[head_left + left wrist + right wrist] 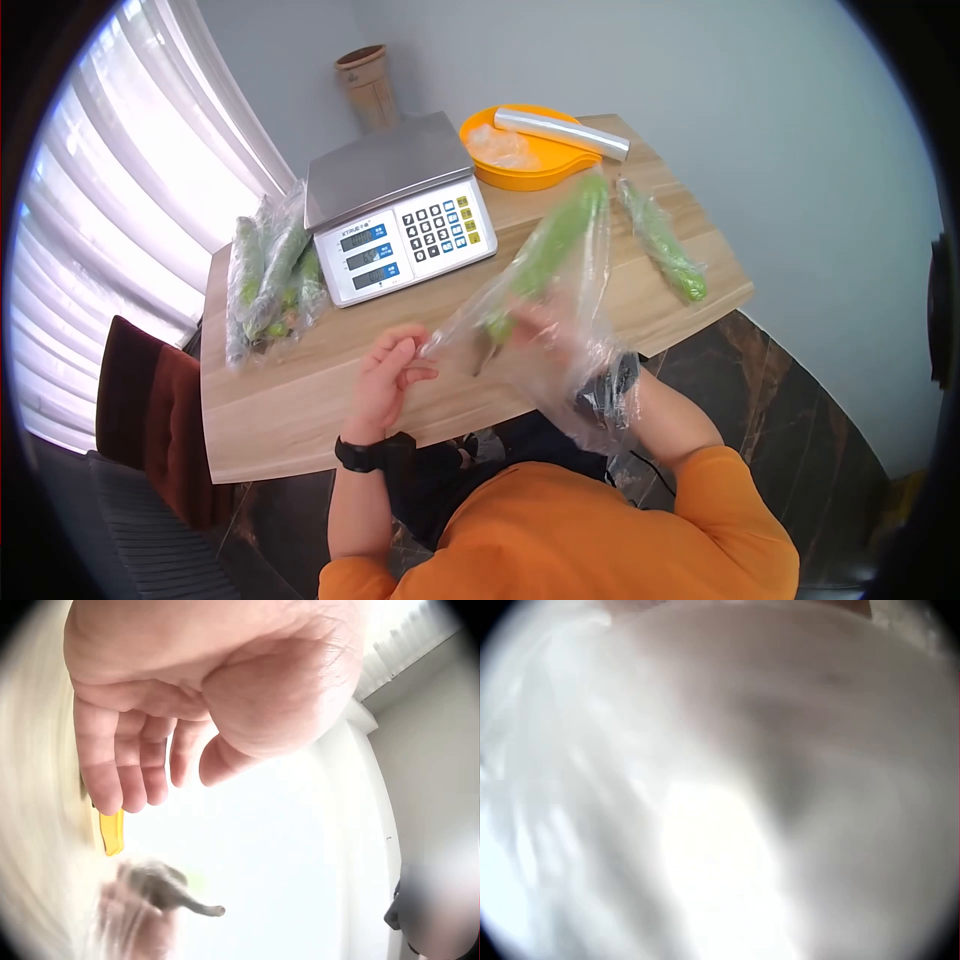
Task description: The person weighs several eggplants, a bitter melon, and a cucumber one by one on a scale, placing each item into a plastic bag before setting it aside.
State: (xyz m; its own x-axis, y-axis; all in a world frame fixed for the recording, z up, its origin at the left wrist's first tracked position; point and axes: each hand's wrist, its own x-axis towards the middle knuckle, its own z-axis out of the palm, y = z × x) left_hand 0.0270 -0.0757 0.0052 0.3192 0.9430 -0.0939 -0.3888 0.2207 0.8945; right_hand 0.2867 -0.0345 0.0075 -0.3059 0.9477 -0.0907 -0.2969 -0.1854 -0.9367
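Note:
A long green gourd [560, 235] slants upward over the table inside a clear plastic bag [600, 350]. My right hand [545, 325], seen through the film, grips the gourd near its lower, stem end; the film also drapes over that wrist. In the left wrist view the gourd's brown stem [202, 906] juts out beside the right hand. With thumb and fingertips my left hand [390, 370] pinches the edge of the bag on the left side. Blurred film [577, 772] fills the right wrist view and hides the grip there.
A digital scale [400, 215] stands at the back left. Several bagged gourds [265, 270] lie left of it, and one wrapped gourd [662, 240] at the right. An orange basin [530, 178] holds crumpled film, with a roll of plastic film [560, 132] across its rim.

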